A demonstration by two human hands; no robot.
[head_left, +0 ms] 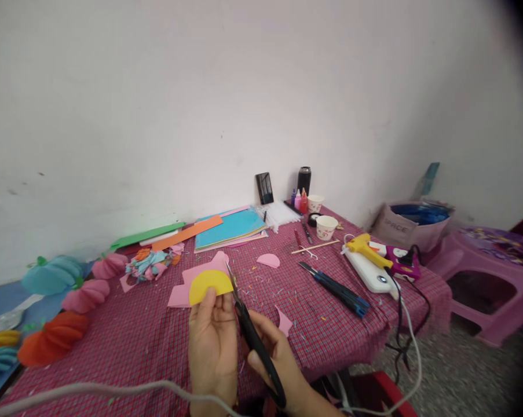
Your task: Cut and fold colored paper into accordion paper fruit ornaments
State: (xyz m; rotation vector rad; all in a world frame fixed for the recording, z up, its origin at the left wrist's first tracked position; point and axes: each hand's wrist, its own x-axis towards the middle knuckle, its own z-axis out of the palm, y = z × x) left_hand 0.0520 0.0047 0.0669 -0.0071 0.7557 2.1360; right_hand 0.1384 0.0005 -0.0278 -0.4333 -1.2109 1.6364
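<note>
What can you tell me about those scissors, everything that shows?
The scissors have long, black, plastic-looking handles and slim, metallic-looking blades. They slant, tips pointing away from the camera and to the left. The right hand grips the handles, partly covering them. The blades stand at the right edge of the yellow half-round piece in the left hand; whether they bite into it is too small to tell.

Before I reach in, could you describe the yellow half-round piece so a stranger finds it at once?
Find the red checked tablecloth, then the left hand over its near side. That hand holds the piece beside black-handled scissors. Its yellow sets it apart from the pink sheet behind it.
</note>
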